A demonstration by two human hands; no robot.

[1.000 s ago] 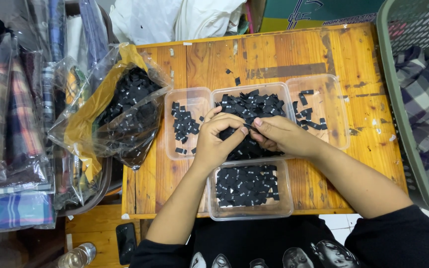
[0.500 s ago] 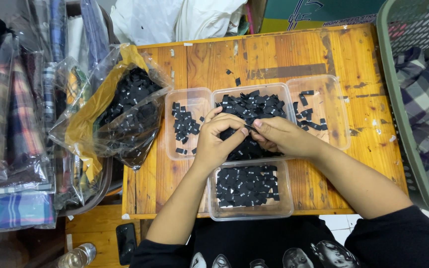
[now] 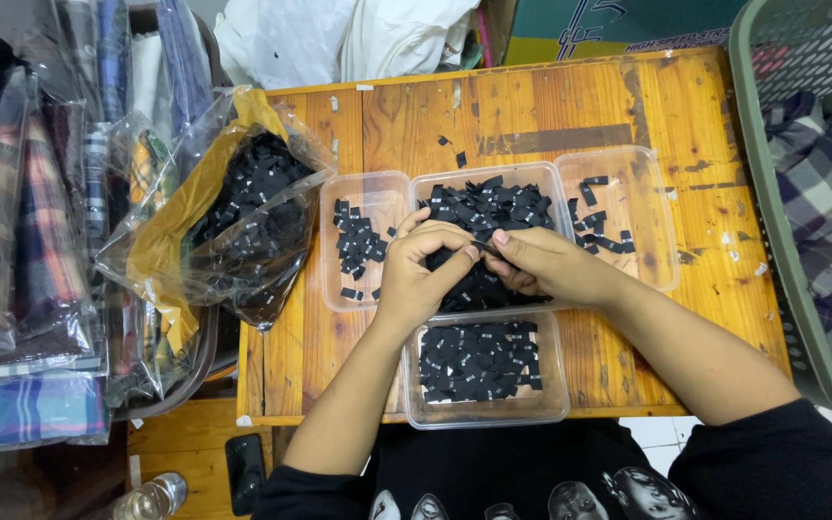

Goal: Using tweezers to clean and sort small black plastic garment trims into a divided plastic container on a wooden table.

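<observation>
Both hands — left hand (image 3: pixel 423 274), right hand (image 3: pixel 541 267) — pinch one black label (image 3: pixel 481 247) above middle tray (image 3: pixel 486 177), frame centre; fingertips meet for fine grip. Sorted labels fill lower tray (image 3: pixel 485 412) on bench (image 3: pixel 532 106).

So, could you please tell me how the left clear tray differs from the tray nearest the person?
The left tray holds a sparse scatter of black labels; the near tray is thickly filled. The left tray stands beside the left hand; the near tray lies below both hands. Both are clear plastic.
</observation>
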